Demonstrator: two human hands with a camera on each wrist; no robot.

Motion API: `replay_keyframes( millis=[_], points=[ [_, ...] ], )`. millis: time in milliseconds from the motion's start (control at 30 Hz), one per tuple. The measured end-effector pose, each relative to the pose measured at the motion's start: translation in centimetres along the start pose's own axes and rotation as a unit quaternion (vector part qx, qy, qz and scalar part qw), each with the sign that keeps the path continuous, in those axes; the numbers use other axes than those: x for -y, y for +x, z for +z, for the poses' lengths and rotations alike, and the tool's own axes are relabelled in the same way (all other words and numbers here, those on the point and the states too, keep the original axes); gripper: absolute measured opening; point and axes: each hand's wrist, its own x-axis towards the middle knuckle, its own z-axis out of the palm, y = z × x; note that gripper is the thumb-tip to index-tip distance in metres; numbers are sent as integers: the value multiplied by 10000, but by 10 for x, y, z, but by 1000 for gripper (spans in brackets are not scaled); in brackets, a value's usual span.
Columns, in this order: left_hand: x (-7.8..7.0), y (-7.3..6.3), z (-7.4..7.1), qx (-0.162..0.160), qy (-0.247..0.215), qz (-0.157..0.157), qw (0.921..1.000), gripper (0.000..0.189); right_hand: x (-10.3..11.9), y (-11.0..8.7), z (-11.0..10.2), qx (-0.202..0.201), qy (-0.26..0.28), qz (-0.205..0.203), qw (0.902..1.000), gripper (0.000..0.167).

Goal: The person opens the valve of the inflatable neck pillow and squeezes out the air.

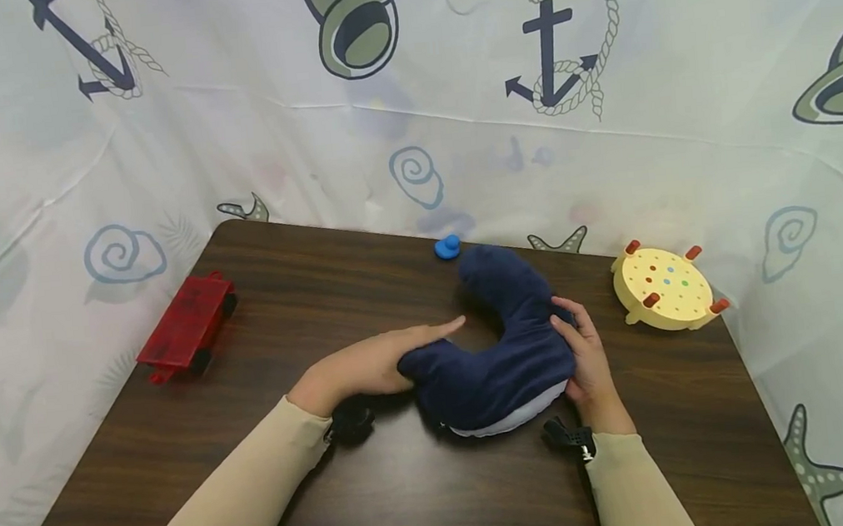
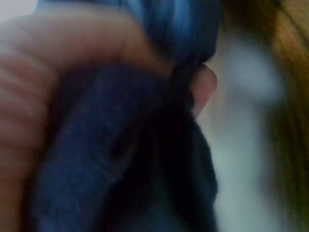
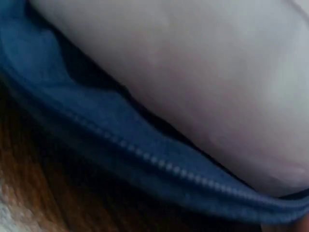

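A navy U-shaped neck pillow (image 1: 492, 378) is between both hands over the middle of the table, its curve opening to the upper left in the head view. My left hand (image 1: 378, 363) grips the left end, thumb stretched along the top; in the left wrist view the hand wraps round the dark fabric (image 2: 91, 150). On the outer right side, my right hand (image 1: 588, 361) holds the cover with fingers bent over it. Along the near edge a pale inner cushion (image 3: 193, 72) shows through the cover's undone zipper (image 3: 169, 166). Part of each hand is hidden by the pillow.
At the left edge of the brown table (image 1: 302, 273) lies a red wheeled toy (image 1: 189, 325). A small blue knobbed piece (image 1: 448, 247) sits by the back edge. At the back right is a round yellow toy (image 1: 664, 283) with red-brown pegs. A patterned curtain (image 1: 472, 158) hangs behind.
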Motion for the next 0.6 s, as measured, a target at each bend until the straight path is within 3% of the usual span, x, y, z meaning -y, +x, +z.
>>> replay_keyframes(
  millis=[100,133,200,300,333,467,533,600],
  points=[
    [-1,-2,0,559,-462,-126,9973,118,-2,0,2,-335,-489,-78,9982,16],
    [-1,-3,0,672,-512,-175,9963,114,-2,-1,1,-318,-668,-80,9972,14],
    [1,-2,2,671,-542,-187,9961,88,0,-2,-1,-40,-1044,-71,9945,16],
    [6,3,4,217,-227,29,9995,25,5,-2,-11,925,-1190,-261,9882,28],
    [7,4,5,30,-103,91,9999,12,7,-2,-16,1342,-1118,-363,9839,33],
    [10,6,5,-443,145,123,9988,4,14,-1,-32,2788,-647,-506,9568,49],
    [9,6,6,-474,269,36,9985,12,16,0,-36,3199,-751,-376,9437,58],
    [9,7,8,-402,348,-59,9986,21,18,1,-38,3356,-1076,-257,9355,63]
  ],
)
